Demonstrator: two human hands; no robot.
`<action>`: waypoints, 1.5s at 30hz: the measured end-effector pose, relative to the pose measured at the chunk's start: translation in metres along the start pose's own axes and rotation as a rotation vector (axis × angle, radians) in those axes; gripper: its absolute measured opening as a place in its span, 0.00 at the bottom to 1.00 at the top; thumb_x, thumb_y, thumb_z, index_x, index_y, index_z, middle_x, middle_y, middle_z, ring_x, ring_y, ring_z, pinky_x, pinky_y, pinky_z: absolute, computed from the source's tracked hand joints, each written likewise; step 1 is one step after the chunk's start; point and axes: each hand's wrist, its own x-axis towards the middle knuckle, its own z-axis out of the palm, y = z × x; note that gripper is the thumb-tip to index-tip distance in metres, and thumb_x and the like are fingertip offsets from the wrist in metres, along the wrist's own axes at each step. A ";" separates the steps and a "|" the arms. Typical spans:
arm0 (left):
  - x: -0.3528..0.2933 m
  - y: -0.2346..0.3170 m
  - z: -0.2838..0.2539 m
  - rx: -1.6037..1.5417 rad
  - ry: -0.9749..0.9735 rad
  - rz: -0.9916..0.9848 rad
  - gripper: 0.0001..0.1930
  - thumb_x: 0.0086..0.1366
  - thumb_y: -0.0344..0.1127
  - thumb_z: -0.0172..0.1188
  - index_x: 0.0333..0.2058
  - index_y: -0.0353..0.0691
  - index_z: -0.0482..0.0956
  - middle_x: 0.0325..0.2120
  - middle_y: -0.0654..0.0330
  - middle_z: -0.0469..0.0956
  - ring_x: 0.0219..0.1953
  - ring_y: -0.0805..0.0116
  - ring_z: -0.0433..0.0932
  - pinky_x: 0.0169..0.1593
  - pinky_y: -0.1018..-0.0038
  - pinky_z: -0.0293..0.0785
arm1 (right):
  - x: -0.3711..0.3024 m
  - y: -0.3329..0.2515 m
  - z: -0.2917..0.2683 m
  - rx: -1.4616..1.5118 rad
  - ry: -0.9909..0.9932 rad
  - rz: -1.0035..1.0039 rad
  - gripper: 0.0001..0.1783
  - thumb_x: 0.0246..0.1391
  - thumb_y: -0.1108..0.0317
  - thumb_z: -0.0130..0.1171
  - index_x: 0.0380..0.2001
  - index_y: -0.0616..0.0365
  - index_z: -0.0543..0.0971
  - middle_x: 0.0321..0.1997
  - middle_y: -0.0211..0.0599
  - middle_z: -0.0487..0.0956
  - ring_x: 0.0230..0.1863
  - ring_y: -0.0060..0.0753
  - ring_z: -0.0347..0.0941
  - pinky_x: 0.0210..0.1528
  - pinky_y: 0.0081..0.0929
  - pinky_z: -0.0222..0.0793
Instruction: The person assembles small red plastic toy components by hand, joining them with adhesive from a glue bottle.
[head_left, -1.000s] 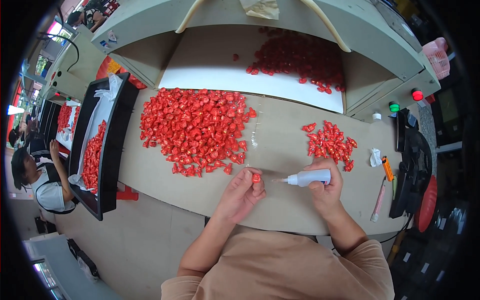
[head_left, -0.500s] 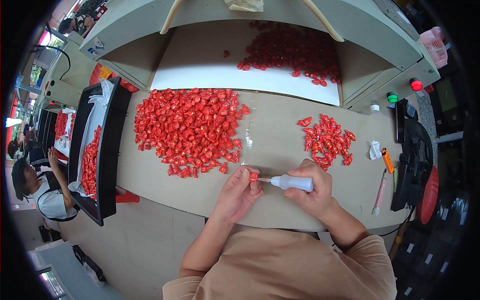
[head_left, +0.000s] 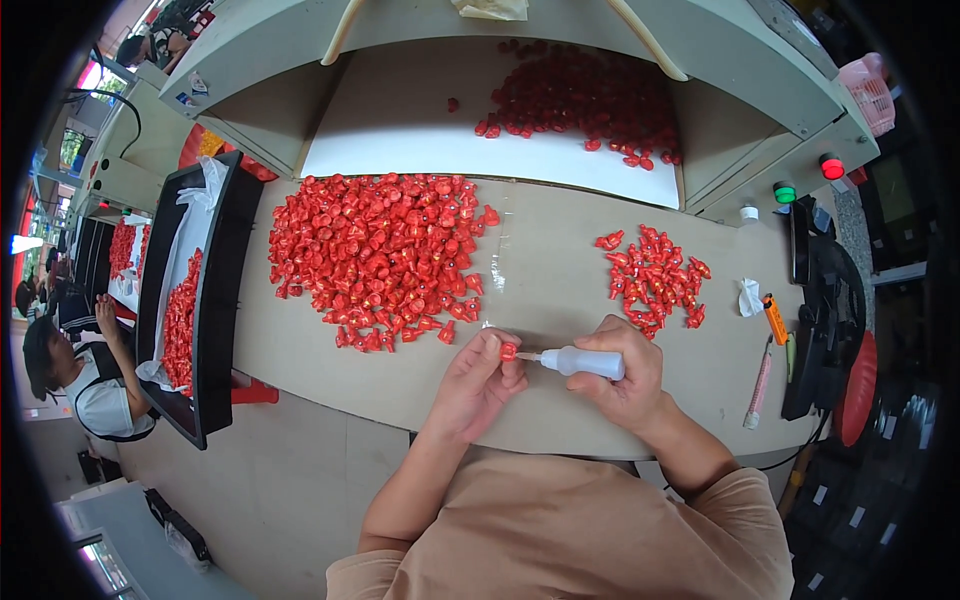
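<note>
Between the thumb and fingers of my left hand (head_left: 474, 388) is one small red plastic piece (head_left: 508, 352). My right hand (head_left: 622, 374) is wrapped round a pale squeeze bottle (head_left: 583, 362) with a thin nozzle (head_left: 531, 356). The bottle lies nearly level, its nozzle tip pointing left and meeting the red piece, or all but touching it. Beyond my left hand spreads a large heap of similar red pieces (head_left: 375, 255). A smaller group of red pieces (head_left: 655, 280) lies past my right hand.
A cabinet's open bay (head_left: 430, 150) at the back holds more red pieces. To the left stands a black tray (head_left: 215, 330) with red pieces; a person (head_left: 100, 390) sits beyond it. An orange cutter (head_left: 774, 319), a pink stick (head_left: 759, 390) and crumpled tissue (head_left: 750, 297) lie at right.
Hardly anything differs. My right hand and the bottle have shifted very slightly left and up, and the red piece stays pinched in my left hand.
</note>
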 end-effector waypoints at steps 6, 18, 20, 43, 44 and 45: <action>0.000 0.000 0.001 -0.034 0.012 -0.001 0.09 0.68 0.37 0.50 0.40 0.38 0.71 0.21 0.65 0.69 0.24 0.75 0.65 0.30 0.78 0.62 | 0.000 0.001 -0.001 -0.021 0.013 -0.006 0.23 0.40 0.60 0.72 0.35 0.59 0.73 0.26 0.35 0.75 0.22 0.30 0.68 0.22 0.24 0.63; 0.000 -0.001 -0.002 0.001 -0.009 0.019 0.11 0.71 0.40 0.46 0.40 0.40 0.72 0.24 0.66 0.72 0.25 0.78 0.67 0.34 0.77 0.63 | 0.001 0.001 -0.001 -0.050 0.043 -0.035 0.23 0.40 0.59 0.73 0.35 0.59 0.73 0.26 0.35 0.76 0.21 0.29 0.68 0.21 0.24 0.62; 0.000 -0.002 -0.002 0.003 -0.010 0.029 0.11 0.71 0.40 0.46 0.40 0.40 0.72 0.25 0.67 0.72 0.26 0.78 0.67 0.34 0.76 0.64 | 0.002 0.000 -0.001 -0.055 0.049 -0.047 0.23 0.40 0.59 0.73 0.35 0.59 0.73 0.26 0.35 0.76 0.21 0.29 0.68 0.21 0.24 0.62; -0.001 0.000 0.001 -0.012 -0.015 0.065 0.07 0.70 0.38 0.48 0.42 0.44 0.70 0.33 0.64 0.73 0.35 0.76 0.71 0.41 0.74 0.70 | 0.001 0.001 -0.003 -0.118 0.062 -0.054 0.23 0.39 0.60 0.74 0.33 0.59 0.73 0.24 0.34 0.75 0.21 0.31 0.68 0.20 0.25 0.62; -0.001 0.000 0.001 -0.012 -0.015 0.063 0.07 0.70 0.38 0.48 0.42 0.44 0.70 0.33 0.64 0.73 0.35 0.76 0.71 0.41 0.74 0.70 | 0.000 0.001 -0.002 -0.110 0.068 -0.057 0.23 0.39 0.60 0.73 0.33 0.59 0.73 0.24 0.34 0.74 0.21 0.31 0.67 0.20 0.25 0.62; -0.001 0.000 0.001 -0.012 -0.015 0.061 0.07 0.70 0.38 0.48 0.42 0.44 0.70 0.33 0.64 0.73 0.35 0.76 0.71 0.41 0.74 0.70 | 0.000 0.001 -0.002 -0.103 0.074 -0.061 0.23 0.39 0.60 0.73 0.33 0.59 0.73 0.24 0.34 0.74 0.21 0.31 0.67 0.20 0.25 0.61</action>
